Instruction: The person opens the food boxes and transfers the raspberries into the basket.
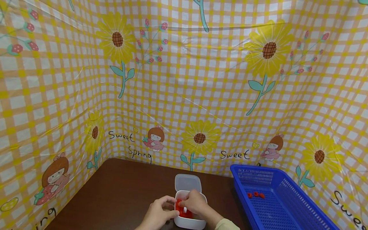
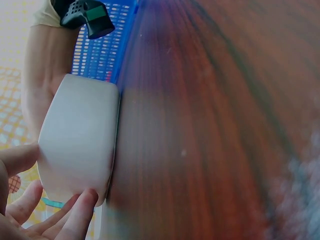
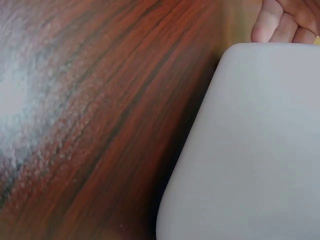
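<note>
A small white box (image 1: 190, 222) stands on the table, its translucent lid (image 1: 188, 183) folded back on the far side. Red pieces (image 1: 187, 214) and a small white bit lie inside it. My left hand (image 1: 159, 210) holds the box at its left side, with thumb and fingertips bent against the wall and rim. In the left wrist view those fingers (image 2: 82, 210) press near the lower corner of the box. My right hand (image 1: 195, 203) reaches over the right rim, fingers bent down among the red pieces. Its fingertips are partly hidden, so I cannot tell whether they pinch one.
To the right stands a blue plastic basket (image 1: 276, 204) with slotted walls. Several small red pieces (image 1: 256, 194) lie in it near its left wall. A checked, flower-printed cloth (image 1: 172, 105) hangs round the dark wooden table (image 1: 129, 185) at the back and sides.
</note>
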